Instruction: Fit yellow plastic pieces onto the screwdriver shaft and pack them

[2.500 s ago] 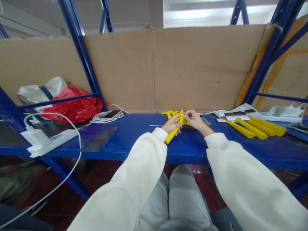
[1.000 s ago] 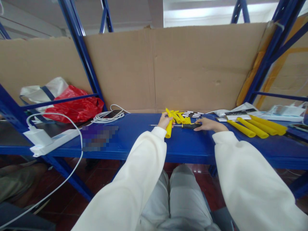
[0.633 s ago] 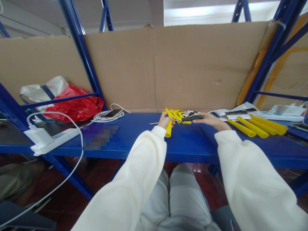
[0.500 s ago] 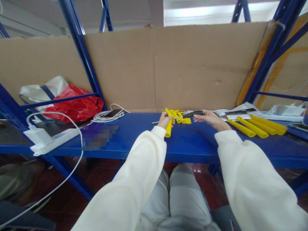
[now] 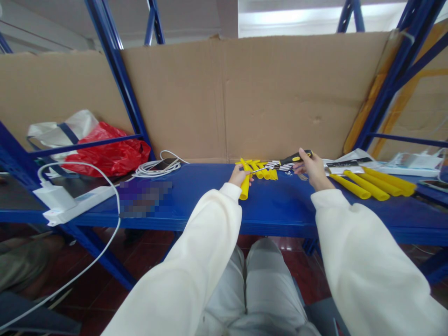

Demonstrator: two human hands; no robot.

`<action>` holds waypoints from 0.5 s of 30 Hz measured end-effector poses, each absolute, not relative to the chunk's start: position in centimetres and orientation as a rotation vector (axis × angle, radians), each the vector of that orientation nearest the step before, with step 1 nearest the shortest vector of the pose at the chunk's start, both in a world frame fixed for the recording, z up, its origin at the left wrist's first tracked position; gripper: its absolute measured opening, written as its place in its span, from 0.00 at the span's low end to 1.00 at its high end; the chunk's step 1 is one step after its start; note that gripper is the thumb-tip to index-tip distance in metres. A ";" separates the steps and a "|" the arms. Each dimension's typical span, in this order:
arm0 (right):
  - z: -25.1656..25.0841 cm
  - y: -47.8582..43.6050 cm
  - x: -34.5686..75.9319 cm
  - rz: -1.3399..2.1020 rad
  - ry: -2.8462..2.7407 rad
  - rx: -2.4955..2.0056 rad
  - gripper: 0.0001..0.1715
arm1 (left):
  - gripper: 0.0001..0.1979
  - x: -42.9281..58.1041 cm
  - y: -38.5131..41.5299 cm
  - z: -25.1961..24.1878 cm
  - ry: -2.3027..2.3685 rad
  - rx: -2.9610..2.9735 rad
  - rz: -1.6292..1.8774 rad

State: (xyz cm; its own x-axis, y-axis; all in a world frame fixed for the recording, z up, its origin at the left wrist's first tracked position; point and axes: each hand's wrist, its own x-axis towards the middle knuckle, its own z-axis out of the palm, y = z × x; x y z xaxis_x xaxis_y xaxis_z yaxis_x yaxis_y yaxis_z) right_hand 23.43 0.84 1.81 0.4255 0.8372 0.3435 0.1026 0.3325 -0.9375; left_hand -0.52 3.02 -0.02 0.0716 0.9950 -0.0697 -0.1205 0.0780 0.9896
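Note:
My left hand (image 5: 238,176) is closed around a yellow plastic tube (image 5: 245,185), holding it upright-tilted on the blue shelf (image 5: 196,196). My right hand (image 5: 312,169) grips a screwdriver (image 5: 292,160) with a black and yellow handle, lifted off the shelf; its metal shaft slants down to the left toward the tube's top. Several small yellow parts (image 5: 263,170) lie between my hands, with small black and white pieces (image 5: 280,166) behind them.
Three long yellow tubes (image 5: 371,185) lie at the right, with papers (image 5: 345,164) behind. A coiled white cable and phone (image 5: 157,168), a red bag (image 5: 105,154) and a white power strip (image 5: 63,205) sit at the left. Cardboard (image 5: 280,98) backs the shelf.
My right hand took the screwdriver off the shelf and raised it up and to the right. My left hand stood its yellow tube up and has kept it there.

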 end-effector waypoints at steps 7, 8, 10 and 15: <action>1.6 1.1 23.7 0.685 -0.974 -1.080 0.30 | 0.28 -0.6 3.0 -0.1 1.116 1.102 1.150; 1.5 1.1 23.7 0.681 -0.982 -1.065 0.30 | 0.28 -0.6 3.0 -0.1 1.116 1.102 1.152; 1.4 1.2 23.6 0.636 -0.997 -1.057 0.31 | 0.28 -0.5 2.9 -0.1 1.121 1.109 1.149; 1.3 1.8 23.5 0.447 -0.890 -1.069 0.30 | 0.29 -0.4 2.9 -0.1 1.155 1.135 1.136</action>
